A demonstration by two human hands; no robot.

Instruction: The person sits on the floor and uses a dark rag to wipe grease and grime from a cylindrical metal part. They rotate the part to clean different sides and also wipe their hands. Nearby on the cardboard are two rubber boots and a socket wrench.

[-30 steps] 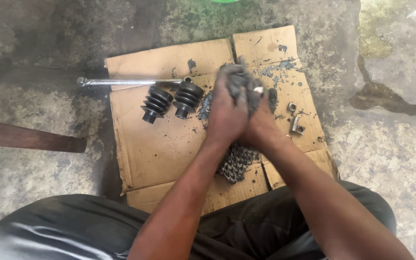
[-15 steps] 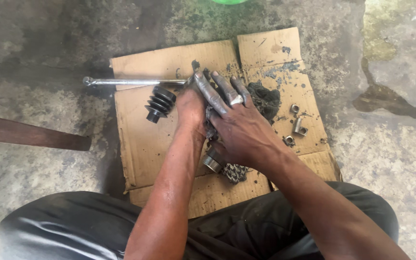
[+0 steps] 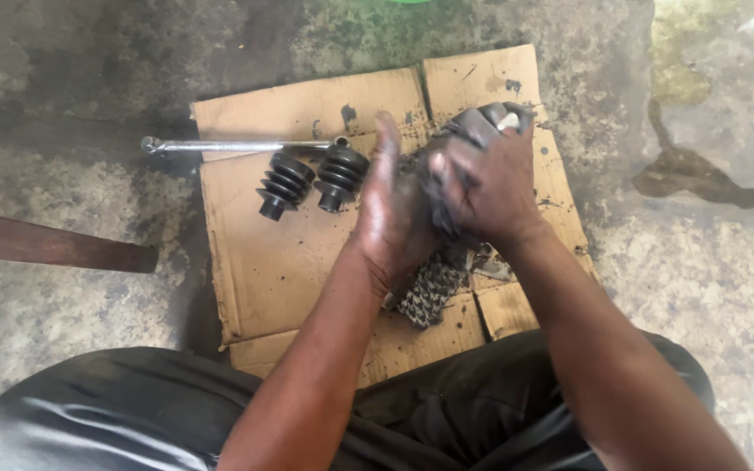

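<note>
Rough, stained concrete floor (image 3: 89,314) lies all around, with a flattened sheet of greasy cardboard (image 3: 298,270) spread beneath the hands. Both hands meet above the middle of the cardboard, pressed against a dark, dirty rag (image 3: 429,187) bunched between them. On one side, the left hand (image 3: 394,214) stands edge-up with its fingers straight and together, the palm flat against the rag, so it is open rather than gripping. Opposite it, the right hand (image 3: 490,179) is curled over the rag, with its grimy fingers bent around the cloth and holding it. A patterned, mesh-like end of the rag (image 3: 429,292) hangs below the wrists, down to the cardboard.

Just to the left of the left hand sit two black ribbed rubber boots (image 3: 311,181), side by side and close together. Beyond them, farther from the person, a long metal rod (image 3: 237,146) lies across the cardboard's edge. Well off to the left, a brown wooden plank (image 3: 45,246) rests on the floor. Dark trousers (image 3: 176,419) fill the space below the forearms.
</note>
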